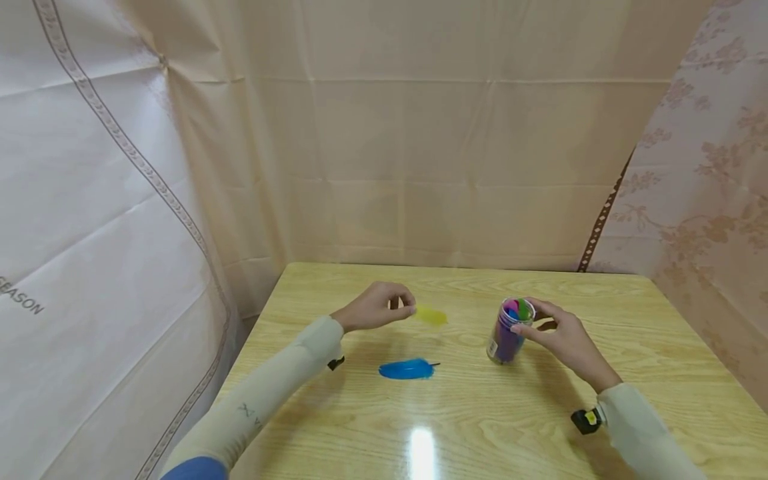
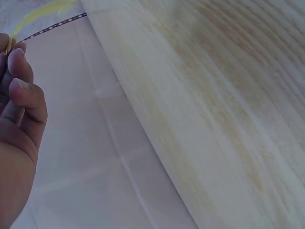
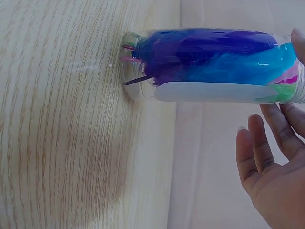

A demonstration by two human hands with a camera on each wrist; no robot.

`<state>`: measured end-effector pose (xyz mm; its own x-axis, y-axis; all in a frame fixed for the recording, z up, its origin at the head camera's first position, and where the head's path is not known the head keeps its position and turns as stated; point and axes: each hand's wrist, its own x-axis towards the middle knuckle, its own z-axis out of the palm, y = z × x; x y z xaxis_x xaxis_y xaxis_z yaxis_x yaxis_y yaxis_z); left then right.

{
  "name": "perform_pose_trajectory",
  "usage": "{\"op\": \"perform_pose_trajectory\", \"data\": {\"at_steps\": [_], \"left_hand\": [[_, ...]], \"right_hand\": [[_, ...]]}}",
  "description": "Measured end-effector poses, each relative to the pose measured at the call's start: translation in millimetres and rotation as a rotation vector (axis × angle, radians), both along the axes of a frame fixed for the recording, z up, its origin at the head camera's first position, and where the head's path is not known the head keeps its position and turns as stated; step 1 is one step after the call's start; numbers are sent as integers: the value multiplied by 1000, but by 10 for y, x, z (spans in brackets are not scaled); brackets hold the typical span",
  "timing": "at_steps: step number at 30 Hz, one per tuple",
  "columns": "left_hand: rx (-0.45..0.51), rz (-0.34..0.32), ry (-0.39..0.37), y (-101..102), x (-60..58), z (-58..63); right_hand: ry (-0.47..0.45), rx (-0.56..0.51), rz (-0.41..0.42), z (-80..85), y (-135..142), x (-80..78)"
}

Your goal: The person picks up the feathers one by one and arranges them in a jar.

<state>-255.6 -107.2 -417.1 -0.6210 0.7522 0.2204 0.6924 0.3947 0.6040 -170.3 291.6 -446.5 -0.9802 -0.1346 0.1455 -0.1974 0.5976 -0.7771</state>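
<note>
My left hand (image 1: 381, 307) pinches a yellow feather (image 1: 431, 315) by its quill end, above the table. In the left wrist view the curled fingers (image 2: 27, 95) hold it, and its yellow vane (image 2: 45, 13) runs off to the upper right. On the right, my right hand (image 1: 564, 337) grips a clear jar (image 1: 493, 350) near its open mouth, thumb on the near side and fingers behind. Purple, blue, pink and green feathers (image 3: 209, 57) fill the jar, which stands upright with its base at the tabletop. A blue feather (image 1: 407, 369) lies on the table between the hands.
The wood-grain table (image 1: 480, 427) spreads under both hands. Behind it hangs a beige cloth (image 1: 396, 167), with a pale cloth (image 1: 102, 233) on the left and a flowered one (image 1: 720, 200) on the right.
</note>
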Motion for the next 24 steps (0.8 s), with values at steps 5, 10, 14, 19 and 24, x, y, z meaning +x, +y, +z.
{"op": "perform_pose_trajectory", "data": {"at_steps": [5, 10, 14, 19, 24], "left_hand": [[-2, 2, 32, 56, -18, 61], [-5, 0, 56, 113, -48, 104], [-9, -3, 77, 159, -59, 152], [-6, -1, 72, 220, -65, 210], [21, -13, 56, 290, -73, 272]], "right_hand": [[-14, -3, -1, 2, 3, 0], [-19, -1, 0, 3, 4, 5], [-2, 7, 3, -7, 5, -2], [7, 3, 6, -15, 6, -5], [6, -1, 3, -11, 10, 0]]}}
